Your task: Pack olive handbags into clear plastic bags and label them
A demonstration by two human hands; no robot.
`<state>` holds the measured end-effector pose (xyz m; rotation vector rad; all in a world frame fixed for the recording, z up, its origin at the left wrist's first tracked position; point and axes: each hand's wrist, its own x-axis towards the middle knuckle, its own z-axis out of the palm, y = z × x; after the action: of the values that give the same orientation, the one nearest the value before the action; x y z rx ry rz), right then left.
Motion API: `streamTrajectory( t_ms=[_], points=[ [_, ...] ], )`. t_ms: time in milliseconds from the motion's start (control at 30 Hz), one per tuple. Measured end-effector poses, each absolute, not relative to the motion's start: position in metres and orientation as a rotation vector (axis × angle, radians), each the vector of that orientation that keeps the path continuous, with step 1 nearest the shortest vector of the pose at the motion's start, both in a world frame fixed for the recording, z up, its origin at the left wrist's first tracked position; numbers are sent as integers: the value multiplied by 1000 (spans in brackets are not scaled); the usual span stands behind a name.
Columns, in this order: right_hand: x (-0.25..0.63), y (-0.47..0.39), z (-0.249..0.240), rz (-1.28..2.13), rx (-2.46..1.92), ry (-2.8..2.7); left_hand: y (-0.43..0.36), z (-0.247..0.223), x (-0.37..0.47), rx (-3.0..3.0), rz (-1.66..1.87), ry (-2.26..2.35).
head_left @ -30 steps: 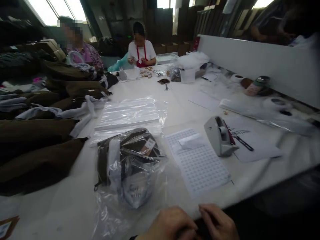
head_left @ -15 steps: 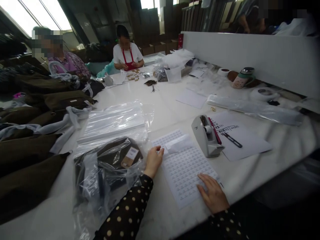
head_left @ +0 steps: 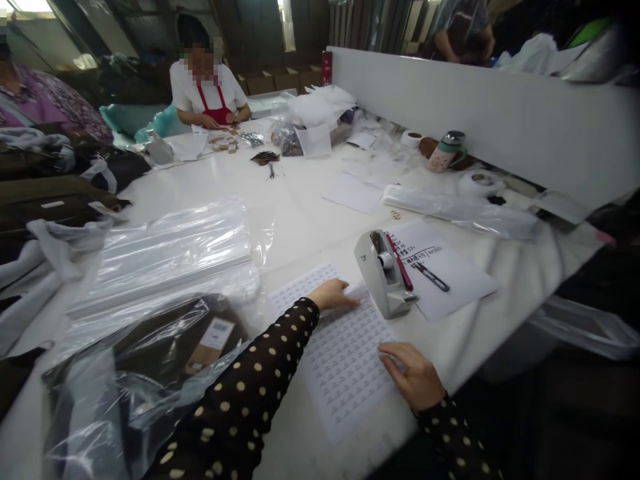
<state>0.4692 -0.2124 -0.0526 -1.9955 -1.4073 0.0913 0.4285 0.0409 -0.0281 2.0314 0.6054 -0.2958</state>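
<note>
My left hand (head_left: 334, 295) reaches across the upper part of a printed label sheet (head_left: 345, 370), its fingers stretched out. A white paper strip (head_left: 359, 291) shows at its fingertips, partly hidden; whether the fingers grip it is unclear. At the sheet's right edge rests my right hand (head_left: 416, 379), fingers extended and thumb apart, holding nothing. Just beyond the hands stands a grey tape dispenser (head_left: 380, 280). Left of my forearm lies a dark brown bag (head_left: 165, 340) inside clear plastic, with a tag (head_left: 213, 343) on it.
Flat clear plastic bags (head_left: 170, 247) lie at the left. Thread snips (head_left: 433, 277) rest on a handwritten paper (head_left: 463, 287). A flask (head_left: 445, 153) stands by the white partition (head_left: 450, 100). One co-worker (head_left: 205, 87) sits across the table, another person (head_left: 45, 100) at far left.
My left hand has moved right across the sheet, towards the tape dispenser, and the paper strip has shifted right. My right hand stays at the sheet's edge. The view has turned right.
</note>
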Motion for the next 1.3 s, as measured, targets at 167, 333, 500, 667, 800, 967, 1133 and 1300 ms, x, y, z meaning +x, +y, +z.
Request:
streamTrajectory(
  t_ms=[167, 333, 500, 667, 800, 967, 1133, 1300],
  points=[
    [503, -168, -12, -98, -1936, -1413, 44, -13, 419, 1815, -321, 501],
    [514, -146, -3, -38, -2058, -1237, 45, 4, 402, 1520, -320, 366],
    [510, -145, -3, 238, -2019, -1153, 47, 16, 393, 1310, -328, 316],
    [508, -149, 2, 608, -1784, -1084, 41, 30, 400, 1589, -303, 215],
    [501, -155, 8, 260, -1891, -1162, 33, 34, 405, 1679, -281, 223],
    [477, -163, 9, -289, -2036, -1377, 25, 30, 402, 1598, -259, 325],
    [463, -162, 3, -365, -2077, -1360, 17, 33, 397, 1532, -245, 263],
    [463, -160, 1, -318, -2107, -1400, 14, 38, 394, 1736, -214, 259]
  ],
)
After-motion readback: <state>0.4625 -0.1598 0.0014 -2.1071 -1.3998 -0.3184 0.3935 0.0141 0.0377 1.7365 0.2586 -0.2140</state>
